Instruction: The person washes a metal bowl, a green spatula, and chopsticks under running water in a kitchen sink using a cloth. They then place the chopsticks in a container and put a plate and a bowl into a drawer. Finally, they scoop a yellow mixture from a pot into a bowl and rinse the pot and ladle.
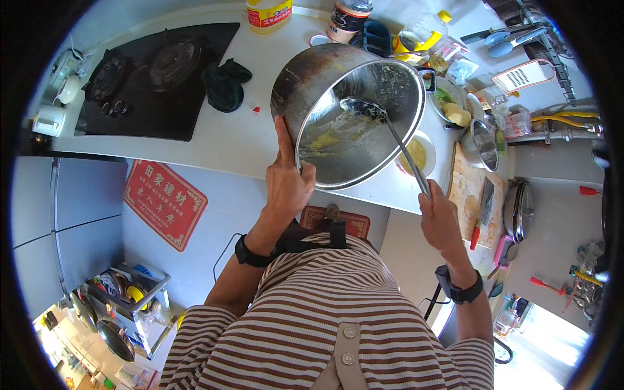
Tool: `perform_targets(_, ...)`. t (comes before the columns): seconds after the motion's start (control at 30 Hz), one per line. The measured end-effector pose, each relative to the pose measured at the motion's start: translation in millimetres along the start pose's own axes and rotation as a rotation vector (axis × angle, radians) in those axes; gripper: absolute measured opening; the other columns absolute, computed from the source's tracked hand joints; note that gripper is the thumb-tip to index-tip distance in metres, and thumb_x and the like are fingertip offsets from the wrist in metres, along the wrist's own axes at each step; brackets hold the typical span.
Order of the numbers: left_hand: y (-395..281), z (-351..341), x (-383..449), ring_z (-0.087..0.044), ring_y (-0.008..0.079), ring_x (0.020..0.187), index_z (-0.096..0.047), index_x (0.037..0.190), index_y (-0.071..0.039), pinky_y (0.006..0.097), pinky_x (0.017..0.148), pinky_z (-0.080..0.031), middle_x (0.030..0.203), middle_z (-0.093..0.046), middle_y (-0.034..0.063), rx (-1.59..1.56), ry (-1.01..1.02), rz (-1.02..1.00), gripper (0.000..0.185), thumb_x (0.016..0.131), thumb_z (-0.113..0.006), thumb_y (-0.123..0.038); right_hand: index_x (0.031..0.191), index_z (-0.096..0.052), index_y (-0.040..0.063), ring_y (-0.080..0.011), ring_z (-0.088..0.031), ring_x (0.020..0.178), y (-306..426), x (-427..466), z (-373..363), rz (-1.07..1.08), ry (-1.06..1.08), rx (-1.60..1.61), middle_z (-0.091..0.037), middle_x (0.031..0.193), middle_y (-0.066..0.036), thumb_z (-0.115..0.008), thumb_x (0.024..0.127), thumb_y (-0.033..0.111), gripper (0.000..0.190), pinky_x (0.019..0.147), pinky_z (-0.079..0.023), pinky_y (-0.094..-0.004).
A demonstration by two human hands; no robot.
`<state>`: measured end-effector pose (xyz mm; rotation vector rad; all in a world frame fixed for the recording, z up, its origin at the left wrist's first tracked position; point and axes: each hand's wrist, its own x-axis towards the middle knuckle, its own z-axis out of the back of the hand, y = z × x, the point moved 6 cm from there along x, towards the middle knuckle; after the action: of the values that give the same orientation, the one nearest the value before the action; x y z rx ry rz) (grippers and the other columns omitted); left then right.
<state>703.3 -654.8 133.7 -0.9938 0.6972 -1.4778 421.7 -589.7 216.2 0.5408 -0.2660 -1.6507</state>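
A large metal pot (pixel 292 73) is tilted on the white counter, its mouth turned towards me. Yellow food residue (pixel 324 141) smears its inner wall. My left hand (pixel 288 183) grips the near left of the rim, index finger stretched along the outside. In my right hand (pixel 438 217) is the handle of a long-handled metal ladle (pixel 409 158). Its food-coated head lies inside the pot, apparently against the wall. Beside the pot's lower right rim, partly hidden by the ladle's handle, stands a white bowl (pixel 431 146) of yellowish food.
Left of the pot are a dark cloth mitt (pixel 224 85) and a black gas hob (pixel 146 92). To the right, a cleaver (pixel 485 202) lies on a wooden cutting board (pixel 458 180), near a metal bowl (pixel 480 144). Bottles, including an oil bottle (pixel 269 17), line the back.
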Motion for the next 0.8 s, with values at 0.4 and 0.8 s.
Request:
perform_targets(0.4,-0.1,-1.9,-3.9,-0.065,0.0421,0.076,0.006,0.149,-0.003,0.0420,0.065,-0.054,0.118,-0.057,0.0325,0.014,0.024,0.072,0.095,0.074,-0.052,-0.001,0.109,-0.055,-0.003,-0.0174,-0.052,0.057,-17.4,-23.8,-56.8,-0.430,0.134,0.478,-0.054,0.064,-0.011,-0.049,0.095,0.025,0.032,0.055,-0.046,-0.0348)
perform_targets(0.8,1.7,-2.4,-3.1,-0.066,0.0420,0.076,0.005,0.148,-0.001,0.0411,0.064,-0.055,0.120,-0.055,0.0335,-0.030,0.035,0.069,0.096,0.074,-0.055,0.001,0.103,-0.051,-0.002,-0.0443,-0.061,0.076,2.5,22.0,-21.6,-0.058,0.129,0.013,-0.060,0.079,-0.026,-0.047,0.095,0.022,0.025,0.067,-0.047,-0.0462)
